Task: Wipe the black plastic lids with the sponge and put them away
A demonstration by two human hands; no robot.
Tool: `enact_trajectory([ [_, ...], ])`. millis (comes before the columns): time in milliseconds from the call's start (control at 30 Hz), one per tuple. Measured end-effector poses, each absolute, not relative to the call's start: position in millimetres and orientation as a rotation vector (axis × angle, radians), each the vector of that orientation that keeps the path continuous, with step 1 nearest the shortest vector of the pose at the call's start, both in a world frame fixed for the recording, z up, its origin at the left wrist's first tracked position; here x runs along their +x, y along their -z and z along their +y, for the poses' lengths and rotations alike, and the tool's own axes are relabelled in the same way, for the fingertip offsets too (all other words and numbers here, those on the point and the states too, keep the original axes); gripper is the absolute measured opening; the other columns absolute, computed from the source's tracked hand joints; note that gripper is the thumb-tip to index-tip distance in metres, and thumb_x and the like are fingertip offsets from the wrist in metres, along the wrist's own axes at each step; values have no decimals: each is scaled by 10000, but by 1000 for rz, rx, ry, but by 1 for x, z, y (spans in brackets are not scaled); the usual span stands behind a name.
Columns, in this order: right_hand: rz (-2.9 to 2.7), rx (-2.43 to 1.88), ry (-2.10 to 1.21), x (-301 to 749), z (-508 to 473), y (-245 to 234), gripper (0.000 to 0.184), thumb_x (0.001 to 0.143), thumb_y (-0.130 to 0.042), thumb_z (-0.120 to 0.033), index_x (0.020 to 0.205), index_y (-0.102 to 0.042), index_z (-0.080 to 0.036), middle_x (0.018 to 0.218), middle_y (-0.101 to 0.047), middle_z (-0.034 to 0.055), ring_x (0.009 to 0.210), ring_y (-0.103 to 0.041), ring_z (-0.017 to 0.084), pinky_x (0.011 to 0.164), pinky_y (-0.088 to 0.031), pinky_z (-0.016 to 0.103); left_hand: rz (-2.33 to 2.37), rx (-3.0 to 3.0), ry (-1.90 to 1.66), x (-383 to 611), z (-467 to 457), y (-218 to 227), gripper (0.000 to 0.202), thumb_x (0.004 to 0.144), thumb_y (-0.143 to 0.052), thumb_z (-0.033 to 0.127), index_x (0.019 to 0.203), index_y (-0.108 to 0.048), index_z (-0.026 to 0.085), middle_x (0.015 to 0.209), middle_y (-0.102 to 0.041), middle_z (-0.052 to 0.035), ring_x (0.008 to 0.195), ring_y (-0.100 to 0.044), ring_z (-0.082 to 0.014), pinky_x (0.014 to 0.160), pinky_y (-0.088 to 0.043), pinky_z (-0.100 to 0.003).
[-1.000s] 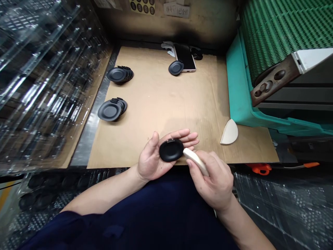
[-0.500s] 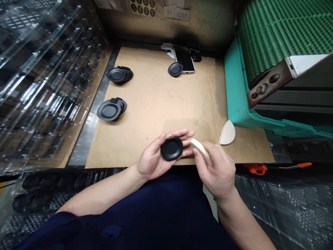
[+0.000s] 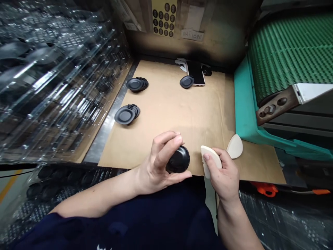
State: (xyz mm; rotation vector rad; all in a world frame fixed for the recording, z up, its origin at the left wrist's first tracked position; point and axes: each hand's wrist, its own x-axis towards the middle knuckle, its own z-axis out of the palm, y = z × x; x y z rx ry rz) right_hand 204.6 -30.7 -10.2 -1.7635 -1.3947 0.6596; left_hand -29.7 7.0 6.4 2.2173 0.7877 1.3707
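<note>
My left hand (image 3: pixel 158 166) grips a small black oval dish-shaped part (image 3: pixel 180 160), its rounded underside now showing between the curled fingers and thumb. To its right, my right hand (image 3: pixel 225 173) pinches a cream sponge pad (image 3: pixel 210 160) that stands apart from the part. A second cream sponge pad (image 3: pixel 235 146) lies on the cardboard beyond my right hand. Two overlapping rows of similar black parts, a far row (image 3: pixel 135 84) and a nearer row (image 3: pixel 126 115), rest on the left side of the cardboard.
Brown cardboard (image 3: pixel 166 111) covers the worktop. At the back, a single black part (image 3: pixel 186 82) leans against a phone (image 3: pixel 196 73). Stacked clear plastic trays (image 3: pixel 65 86) rise at the left. A teal bin (image 3: pixel 241 100) and green conveyor belt (image 3: pixel 293 55) stand right, with orange-handled scissors (image 3: pixel 267 189) below.
My left hand has turned from palm-up to closing round the part, flipping it underside out. My right hand has rotated the sponge so its flat side shows. The view has shifted.
</note>
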Motion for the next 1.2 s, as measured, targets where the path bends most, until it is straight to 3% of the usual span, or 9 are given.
enact_trajectory([
  [67, -1402, -1783, -710, 204, -28, 8, 284, 903, -683, -515, 1012, -710, -254, 928, -737, -3, 832, -669, 176, 744, -513, 288, 811, 2231, -1279, -33, 11, -14, 939, 780, -829, 271, 1550, -295, 210, 1341, -454, -161, 1275, -522, -285, 1021, -567, -466],
  [133, -1424, -1787, -731, 204, -25, 5, 304, 904, -672, -529, 1010, -710, -247, 917, -739, 2, 822, -672, 181, 741, -521, 291, 847, 2145, -1113, -38, 17, -21, 552, 862, -737, 260, 1339, -465, 203, 1169, -572, -112, 1097, -609, -224, 938, -576, -402],
  [233, -1458, -1773, -729, 206, -23, 4, 321, 909, -656, -537, 1008, -710, -237, 917, -743, 11, 825, -684, 190, 753, -539, 299, 1013, 1996, -880, -49, 27, -27, 76, 978, -567, 265, 1024, -539, 211, 917, -629, -38, 814, -615, -144, 765, -537, -301],
  [367, -1492, -1753, -710, 209, -24, 5, 314, 920, -639, -539, 1003, -710, -245, 913, -749, 8, 806, -699, 189, 724, -554, 287, 1326, 2014, -793, -65, 33, -19, 137, 1015, -494, 315, 980, -568, 205, 933, -648, -54, 858, -622, -171, 821, -515, -342],
  [500, -1536, -1715, -684, 210, -25, 7, 297, 926, -628, -535, 1000, -710, -259, 914, -756, -1, 797, -713, 184, 715, -566, 271, 1436, 2223, -743, -75, 22, -5, 499, 949, -615, 412, 1369, -474, 182, 1319, -578, -165, 1241, -544, -292, 1068, -444, -481],
  [567, -1558, -1696, -675, 210, -25, 8, 284, 932, -622, -529, 999, -708, -267, 916, -757, -8, 797, -716, 177, 712, -570, 259, 1415, 2362, -603, -77, 15, 1, 651, 906, -671, 461, 1453, -431, 202, 1400, -537, -171, 1311, -493, -328, 1105, -414, -515],
  [733, -1597, -1661, -617, 211, -25, 9, 278, 936, -616, -525, 995, -709, -269, 898, -757, -4, 764, -718, 178, 691, -580, 252, 1428, 2460, -548, -82, 12, 0, 504, 953, -606, 356, 1417, -471, 211, 1306, -595, -149, 1200, -560, -288, 1034, -477, -466],
  [900, -1631, -1605, -596, 211, -24, 12, 270, 945, -615, -504, 1005, -709, -258, 911, -766, 14, 773, -731, 192, 684, -592, 259, 1815, 2463, -834, -111, 38, -18, 573, 933, -586, 282, 1481, -426, 227, 1395, -549, -156, 1305, -514, -317, 1120, -419, -514],
  [1200, -1637, -1561, -605, 210, -25, 17, 256, 956, -607, -491, 1023, -698, -261, 928, -765, 12, 790, -734, 191, 709, -594, 265, 2241, 2201, -524, -148, 83, -13, 658, 909, -525, 460, 1482, -452, 147, 1432, -531, -168, 1329, -484, -341, 1143, -384, -493],
])
